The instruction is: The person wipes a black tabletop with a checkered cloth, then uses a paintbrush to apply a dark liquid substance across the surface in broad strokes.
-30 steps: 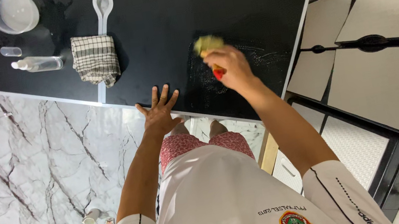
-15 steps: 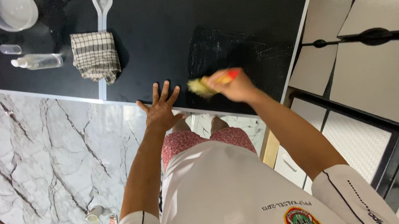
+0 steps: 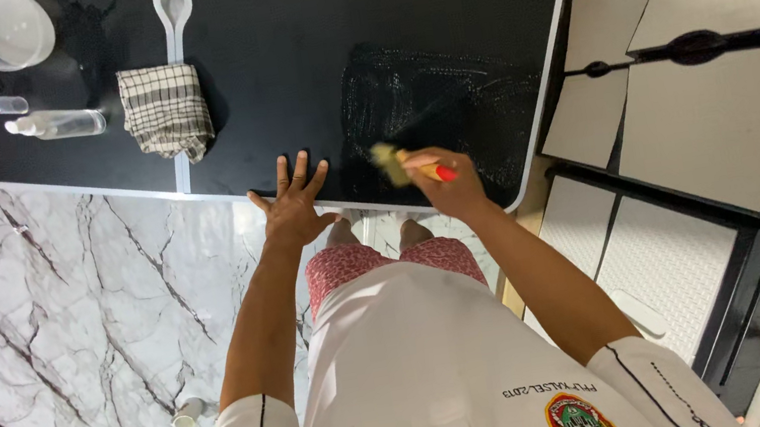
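Our right hand [image 3: 452, 188] grips a red-handled brush [image 3: 405, 166] at the black table's near edge [image 3: 227, 194]; left hand [image 3: 290, 205] flat, fingers spread, beside it.

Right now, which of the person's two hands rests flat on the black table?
The left hand, fingers spread flat near the table edge; the right hand grips a brush.

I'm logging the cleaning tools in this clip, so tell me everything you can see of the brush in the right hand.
The brush is small, with a blurred yellowish head at its left end and a handle that looks orange to red. The right hand closes over the handle, hiding most of it. It lies roughly level, its head at the near edge of the wet patch on the black table. Whether the head touches the surface cannot be told.
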